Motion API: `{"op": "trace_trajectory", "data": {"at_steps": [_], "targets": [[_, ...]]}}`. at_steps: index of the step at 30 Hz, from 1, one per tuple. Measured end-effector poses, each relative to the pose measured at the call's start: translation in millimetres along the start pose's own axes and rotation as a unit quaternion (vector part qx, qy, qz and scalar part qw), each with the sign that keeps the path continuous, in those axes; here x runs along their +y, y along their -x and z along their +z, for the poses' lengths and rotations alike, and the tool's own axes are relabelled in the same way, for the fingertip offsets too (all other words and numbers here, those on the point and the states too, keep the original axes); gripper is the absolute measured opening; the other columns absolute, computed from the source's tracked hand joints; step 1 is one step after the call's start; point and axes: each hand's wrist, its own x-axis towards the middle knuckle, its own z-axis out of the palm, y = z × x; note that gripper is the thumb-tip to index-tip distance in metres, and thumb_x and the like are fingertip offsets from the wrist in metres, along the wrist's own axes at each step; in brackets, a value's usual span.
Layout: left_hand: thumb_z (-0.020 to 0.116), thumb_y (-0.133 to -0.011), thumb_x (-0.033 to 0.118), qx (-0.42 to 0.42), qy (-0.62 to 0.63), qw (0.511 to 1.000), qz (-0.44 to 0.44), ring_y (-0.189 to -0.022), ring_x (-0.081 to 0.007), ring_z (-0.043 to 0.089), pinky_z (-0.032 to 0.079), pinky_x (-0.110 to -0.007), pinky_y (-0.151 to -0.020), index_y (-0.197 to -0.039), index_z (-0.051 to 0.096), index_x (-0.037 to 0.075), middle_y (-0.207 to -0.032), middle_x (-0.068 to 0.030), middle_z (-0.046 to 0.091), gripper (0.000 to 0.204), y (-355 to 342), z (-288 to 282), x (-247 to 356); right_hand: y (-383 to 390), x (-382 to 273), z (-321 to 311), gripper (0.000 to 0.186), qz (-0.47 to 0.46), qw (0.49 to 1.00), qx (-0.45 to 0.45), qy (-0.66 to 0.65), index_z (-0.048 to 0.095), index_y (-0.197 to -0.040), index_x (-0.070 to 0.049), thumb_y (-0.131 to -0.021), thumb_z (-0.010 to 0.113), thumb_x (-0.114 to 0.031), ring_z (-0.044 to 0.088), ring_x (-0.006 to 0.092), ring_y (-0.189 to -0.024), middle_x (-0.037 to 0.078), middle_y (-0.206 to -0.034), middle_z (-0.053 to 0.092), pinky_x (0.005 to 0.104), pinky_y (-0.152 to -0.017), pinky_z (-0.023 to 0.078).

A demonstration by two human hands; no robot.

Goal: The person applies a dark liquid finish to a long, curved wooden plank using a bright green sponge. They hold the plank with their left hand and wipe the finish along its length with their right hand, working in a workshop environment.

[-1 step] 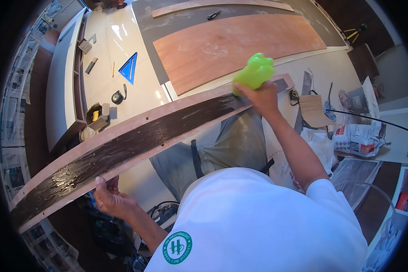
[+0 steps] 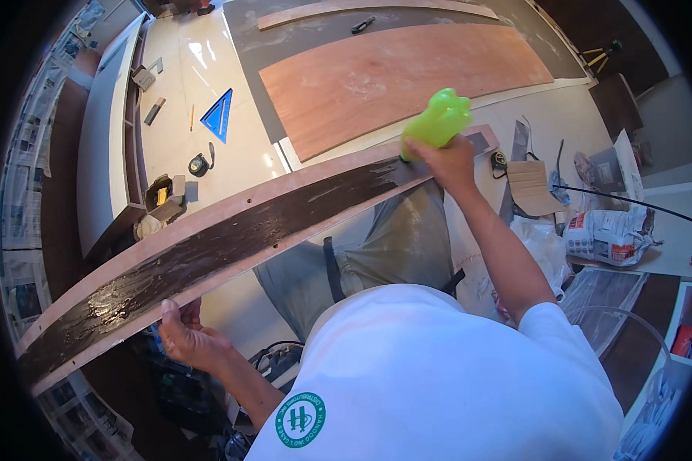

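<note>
One green bottle (image 2: 440, 119) in play, tipped neck-down over the right part of the long strip (image 2: 231, 207), its mouth just at the dark, wet coating (image 2: 231, 230); whether it touches, I can't tell. The right hand (image 2: 450, 163) has it, thumb along the near side, the other fingers curled behind the bottle and largely hidden. Over to the left hand (image 2: 194, 336), down at the strip's near edge: thumb and fingers pinching that edge near the left end, right beside the shiniest, thickest patch of coating. Below the strip, dusty trousers (image 2: 396, 242). Beyond it, a broad wood panel (image 2: 400, 77) lies flat, a knife (image 2: 364, 25) above that, then a narrow board (image 2: 377, 10) at the far side. Out left, a blue triangle (image 2: 227, 115), a pencil (image 2: 191, 117) just beside it, a tape measure (image 2: 199, 164) and an open box (image 2: 177, 194). Out right, a second tape (image 2: 499, 162) near the strip's end, brown cardboard (image 2: 536, 192) beside it, and a white bag (image 2: 584, 234) farther out.
</note>
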Motion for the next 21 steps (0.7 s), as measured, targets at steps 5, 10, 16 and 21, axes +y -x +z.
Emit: {"op": "trace_trajectory", "data": {"at_steps": [5, 10, 16, 21], "targets": [[0.065, -0.095, 0.016, 0.009, -0.021, 1.000, 0.002, -0.079, -0.0200, 0.072, 0.062, -0.034, -0.078, -0.100, 0.066, -0.007, -0.091, -0.0153, 0.071, 0.024, -3, -5, -1, 19, -20, 15, 0.037, 0.044, 0.984, -0.023, -0.174, 0.077, -0.105, -0.005, -0.079, 0.085, -0.030, 0.076, 0.0221, -0.092, 0.013, -0.097, 0.078, 0.0360, -0.083, 0.058], [0.069, -0.094, 0.020, 0.006, -0.027, 1.000, 0.008, -0.078, -0.0210, 0.073, 0.062, -0.032, -0.076, -0.103, 0.068, -0.007, -0.092, -0.0155, 0.072, 0.028, -9, -14, -2, 15, -14, 10, 0.039, 0.018, 0.996, -0.007, -0.083, 0.076, -0.106, -0.004, -0.079, 0.086, -0.030, 0.076, 0.0232, -0.091, 0.012, -0.098, 0.078, 0.0361, -0.084, 0.058], [0.071, -0.093, 0.022, -0.001, -0.016, 1.000, 0.003, -0.077, -0.0209, 0.073, 0.062, -0.030, -0.074, -0.105, 0.069, -0.007, -0.094, -0.0153, 0.072, 0.031, -7, -6, -3, -21, 61, -16, 0.040, 0.088, 0.991, 0.044, -0.086, 0.077, -0.106, -0.005, -0.079, 0.085, -0.034, 0.076, 0.0227, -0.092, 0.012, -0.099, 0.078, 0.0362, -0.082, 0.058], [0.070, -0.093, 0.021, -0.013, -0.031, 0.999, 0.000, -0.077, -0.0214, 0.073, 0.062, -0.030, -0.075, -0.105, 0.068, -0.007, -0.093, -0.0159, 0.073, 0.031, -6, -5, 4, 7, -4, 13, 0.042, 0.013, 0.996, -0.002, -0.090, 0.076, -0.108, -0.004, -0.079, 0.085, -0.034, 0.076, 0.0210, -0.092, 0.012, -0.100, 0.078, 0.0346, -0.082, 0.059]]}}
